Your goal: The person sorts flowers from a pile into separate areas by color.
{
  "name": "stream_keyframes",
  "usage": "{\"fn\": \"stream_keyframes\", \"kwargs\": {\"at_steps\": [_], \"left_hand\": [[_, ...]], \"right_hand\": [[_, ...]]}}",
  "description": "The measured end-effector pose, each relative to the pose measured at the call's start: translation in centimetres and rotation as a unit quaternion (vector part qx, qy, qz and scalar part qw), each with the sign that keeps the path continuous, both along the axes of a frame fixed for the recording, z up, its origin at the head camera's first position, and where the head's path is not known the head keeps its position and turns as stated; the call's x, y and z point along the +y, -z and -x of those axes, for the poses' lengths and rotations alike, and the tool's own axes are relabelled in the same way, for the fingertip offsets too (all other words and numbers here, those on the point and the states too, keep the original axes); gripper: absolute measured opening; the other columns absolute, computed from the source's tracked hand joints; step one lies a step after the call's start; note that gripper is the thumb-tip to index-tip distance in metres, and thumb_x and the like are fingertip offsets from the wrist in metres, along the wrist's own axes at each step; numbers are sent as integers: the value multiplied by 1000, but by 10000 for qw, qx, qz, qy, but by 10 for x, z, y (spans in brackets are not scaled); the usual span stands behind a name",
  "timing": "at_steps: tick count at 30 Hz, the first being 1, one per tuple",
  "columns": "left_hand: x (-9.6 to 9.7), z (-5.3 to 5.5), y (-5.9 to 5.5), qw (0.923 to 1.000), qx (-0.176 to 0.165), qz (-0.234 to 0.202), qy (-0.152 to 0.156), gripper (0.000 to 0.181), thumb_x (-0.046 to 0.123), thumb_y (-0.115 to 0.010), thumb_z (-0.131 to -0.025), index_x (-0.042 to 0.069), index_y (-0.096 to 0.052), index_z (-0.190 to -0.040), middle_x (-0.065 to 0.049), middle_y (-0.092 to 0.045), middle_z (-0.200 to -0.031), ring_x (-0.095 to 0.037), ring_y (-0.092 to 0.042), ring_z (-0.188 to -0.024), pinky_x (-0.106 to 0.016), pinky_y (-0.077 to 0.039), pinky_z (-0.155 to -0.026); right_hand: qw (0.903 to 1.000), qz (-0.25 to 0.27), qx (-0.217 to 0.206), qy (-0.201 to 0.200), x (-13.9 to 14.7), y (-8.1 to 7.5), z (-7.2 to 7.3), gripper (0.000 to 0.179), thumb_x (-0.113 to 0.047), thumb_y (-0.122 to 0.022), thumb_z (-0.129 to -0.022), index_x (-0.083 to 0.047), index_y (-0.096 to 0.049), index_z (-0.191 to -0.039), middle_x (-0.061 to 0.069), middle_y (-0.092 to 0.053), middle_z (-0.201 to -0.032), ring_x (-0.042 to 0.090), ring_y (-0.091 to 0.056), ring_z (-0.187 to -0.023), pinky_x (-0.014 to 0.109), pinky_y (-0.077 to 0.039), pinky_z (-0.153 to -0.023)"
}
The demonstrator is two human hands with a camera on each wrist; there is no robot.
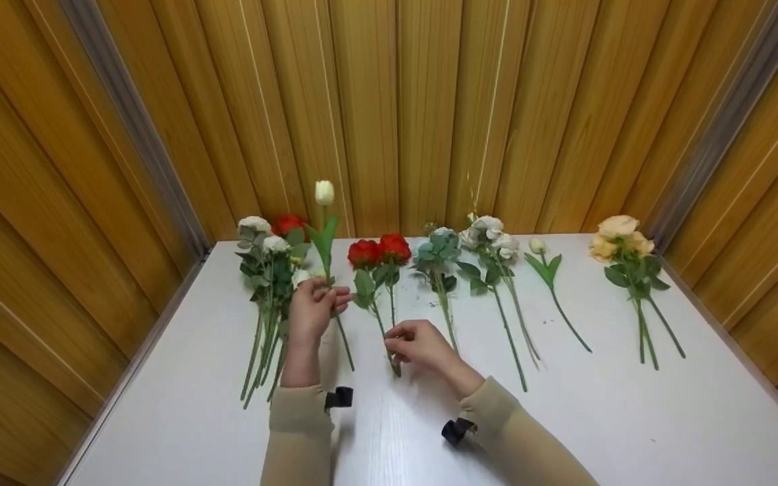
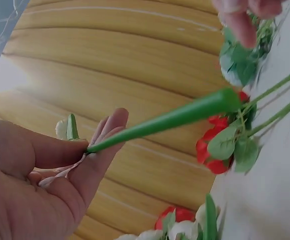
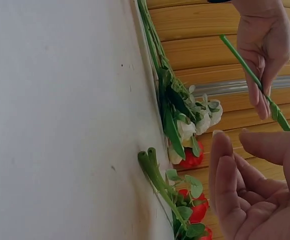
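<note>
Tulip (image 1: 325,250): a single white flower with long green leaves, raised above the bench (image 1: 632,418) left of centre, bloom at the top and stem end lower; the bloom shows against the wood wall (image 1: 429,115).
Left hand (image 1: 309,314): thumb and fingers pinch the green stem below the leaves; the other fingers reach out fairly straight. Seen from the left wrist, the stem's end points towards the camera.
Right hand (image 1: 421,347): loosely bent and grasping nothing, with a gap between thumb and fingers in its own wrist view; it hovers near the stem ends of the red flowers.
Red flowers (image 1: 394,248): two, side by side on the bench between the hands, blooms towards the wall, stems towards the person.
White bunch (image 1: 264,263): at the left end of the row, just beside the left hand, its many stems lying together; a red bloom (image 1: 289,223) shows behind it.
Blue bunch (image 1: 437,246): blue-green blooms, right of the red flowers.
Pale bunch (image 1: 487,229): whitish blooms on long stems, next along.
Second tulip (image 1: 548,271): lies alone, right of the pale bunch, its stem curving.
Peach flowers (image 1: 625,246): at the far right, well apart from the hands.
Sleeves (image 1: 300,432): beige on both arms, with a black band (image 1: 340,397) at each wrist.
</note>
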State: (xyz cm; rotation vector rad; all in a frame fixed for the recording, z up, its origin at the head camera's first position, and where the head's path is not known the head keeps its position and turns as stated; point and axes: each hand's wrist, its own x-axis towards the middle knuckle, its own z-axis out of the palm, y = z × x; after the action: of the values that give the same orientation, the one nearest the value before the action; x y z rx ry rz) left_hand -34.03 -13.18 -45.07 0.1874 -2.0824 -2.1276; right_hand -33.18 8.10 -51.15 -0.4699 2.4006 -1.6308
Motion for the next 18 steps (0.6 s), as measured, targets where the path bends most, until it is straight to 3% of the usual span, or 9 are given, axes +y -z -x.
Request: {"fn": "stream_keyframes", "kwargs": {"at_steps": [6,12,18], "left_hand": [[34,0,7,9973,166,-152,695,27,-5,-49,-105,-12,-47,-131,-33,-70,-116,-33,-77,-102,-35,-63,-88],[60,3,17,9952,49,28,972,26,-4,-50,-105,-10,-49,-130,-28,-73,-113,-29,-78,-99,-34,-63,-85],[65,4,22,9913,-132,511,1206,27,-1,-53,-104,-9,-53,-130,-26,-75,-111,-26,-78,-95,-34,-63,-85]], "right_hand": [[9979,542,-205,-273,-5,-6,-6,33,-18,-65,-103,10,-71,-118,23,-78,-101,26,-79,-84,44,-64,-82],[9957,927,20,63,-5,-8,-6,24,-5,-68,-97,14,-71,-111,21,-77,-94,9,-71,-75,26,-61,-70],[9970,721,241,172,7,-4,-4,19,-4,-70,-95,11,-73,-106,21,-77,-92,2,-65,-70,18,-53,-63]]}}
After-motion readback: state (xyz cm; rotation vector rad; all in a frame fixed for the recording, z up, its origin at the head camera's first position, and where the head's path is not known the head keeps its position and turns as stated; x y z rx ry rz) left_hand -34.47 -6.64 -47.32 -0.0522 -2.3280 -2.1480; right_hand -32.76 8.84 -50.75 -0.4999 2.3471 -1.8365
